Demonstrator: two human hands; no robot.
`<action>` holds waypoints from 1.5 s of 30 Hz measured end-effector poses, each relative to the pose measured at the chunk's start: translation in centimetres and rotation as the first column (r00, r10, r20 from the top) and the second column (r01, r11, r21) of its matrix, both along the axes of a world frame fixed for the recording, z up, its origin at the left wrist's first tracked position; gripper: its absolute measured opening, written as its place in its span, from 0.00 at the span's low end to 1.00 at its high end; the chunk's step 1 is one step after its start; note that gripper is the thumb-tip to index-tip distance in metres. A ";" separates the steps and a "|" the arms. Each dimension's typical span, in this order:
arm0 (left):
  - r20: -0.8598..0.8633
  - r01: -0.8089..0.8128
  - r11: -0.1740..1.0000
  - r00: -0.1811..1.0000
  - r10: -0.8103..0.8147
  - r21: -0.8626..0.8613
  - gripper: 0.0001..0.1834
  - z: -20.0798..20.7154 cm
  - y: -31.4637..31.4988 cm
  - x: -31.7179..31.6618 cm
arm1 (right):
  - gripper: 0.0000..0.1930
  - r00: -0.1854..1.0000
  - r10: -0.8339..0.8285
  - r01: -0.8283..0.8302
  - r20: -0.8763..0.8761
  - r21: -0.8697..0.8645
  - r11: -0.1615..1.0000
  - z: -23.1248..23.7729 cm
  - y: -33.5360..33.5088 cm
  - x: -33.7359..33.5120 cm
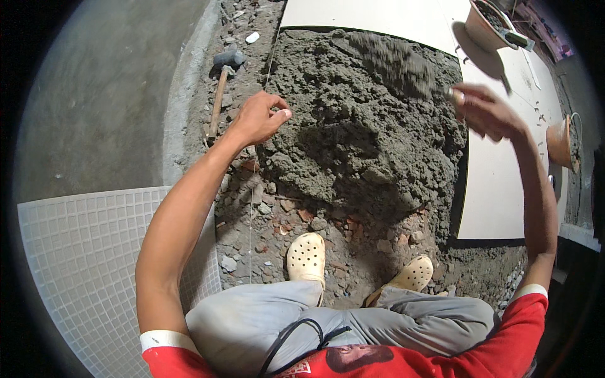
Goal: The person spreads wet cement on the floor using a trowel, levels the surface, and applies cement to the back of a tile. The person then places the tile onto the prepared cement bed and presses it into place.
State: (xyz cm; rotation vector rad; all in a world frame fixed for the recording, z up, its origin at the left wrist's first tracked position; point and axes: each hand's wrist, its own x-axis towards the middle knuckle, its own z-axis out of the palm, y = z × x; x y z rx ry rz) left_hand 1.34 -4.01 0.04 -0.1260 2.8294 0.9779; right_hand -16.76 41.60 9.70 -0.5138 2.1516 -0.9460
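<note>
My right hand (488, 113) is closed around the handle of a trowel, above the right part of the mortar bed. The trowel's blade (397, 66), smeared by motion and grey with mortar, points left over the far part of the bed. Rough, damp grey mortar (378, 138) lies heaped between the tiles and the rubble. Over its left edge hangs my left hand (260, 120), fingers loosely curled and thumb beside them, with nothing seen in it. A thin string (251, 233) runs lengthwise under that hand.
A mallet (224, 88) lies on rubble at the left. Large pale tiles (495, 176) border the mortar on the far and right sides, with a bucket (485, 28) and another bucket (559, 142) there. A tile with a gridded back (82, 252) lies at the near left.
</note>
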 end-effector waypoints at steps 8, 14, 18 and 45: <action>0.046 -0.061 0.998 0.997 0.062 -0.026 0.18 -1.1 -2.5 1.4 | 0.22 0.442 0.254 -0.172 -0.860 0.197 0.965 -4.8 -13.7 -9.4; 0.016 -0.059 0.998 0.998 0.059 -0.036 0.17 -2.1 -3.0 1.5 | 0.19 0.391 0.185 -0.057 -0.902 0.177 0.983 -12.1 -20.7 -6.7; 0.026 -0.048 0.999 0.998 0.048 -0.025 0.17 -2.1 -3.3 1.2 | 0.15 0.339 0.220 -0.066 -0.915 0.210 0.975 -10.0 -17.1 -8.7; -0.060 -0.162 0.830 0.972 0.228 0.533 0.17 -0.1 1.4 2.8 | 0.14 0.404 0.532 0.016 -0.744 0.587 0.809 -5.1 -24.0 -12.5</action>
